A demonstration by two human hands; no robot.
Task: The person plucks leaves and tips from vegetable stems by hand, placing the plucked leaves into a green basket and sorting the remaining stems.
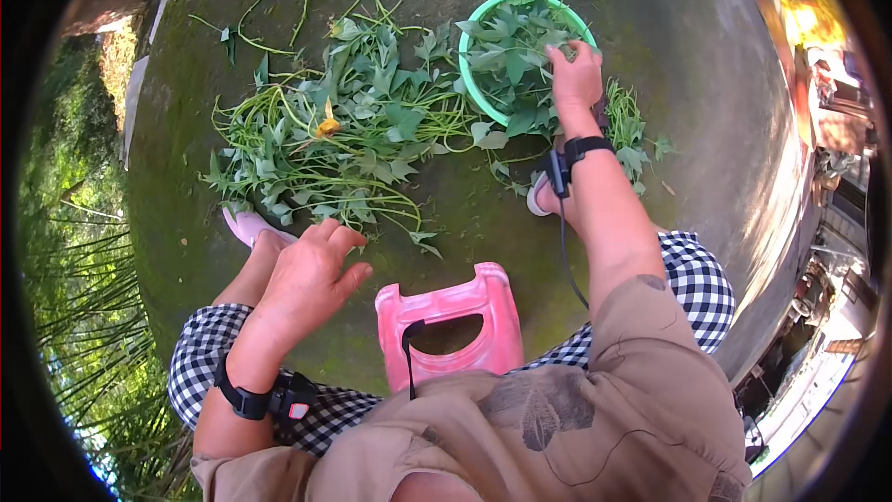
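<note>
Smooth, bright green plastic forms the thin round rim of a container [466, 74], filled with broad, pointed, matt green leaves [511, 51]. Beside it, a loose pile of leafy stems [367, 93] sprawls over the floor [688, 121], which is dark, hard and tinged with mossy green. The stems are long, slender and pale, tangled like cord; one crumpled yellow leaf [327, 125] lies on top. A smaller bunch of greens [624, 121] lies on the container's other side. Nearer the body is a pink moulded plastic piece [502, 316] with a rounded cut-out.

The right hand [576, 74] is over the container's right edge, fingers bent, the leaves directly at its fingertips; whether they pinch any, I cannot tell. The left hand [321, 265] is empty, fingers loosely curled, thumb apart, just short of the pile's near edge.
</note>
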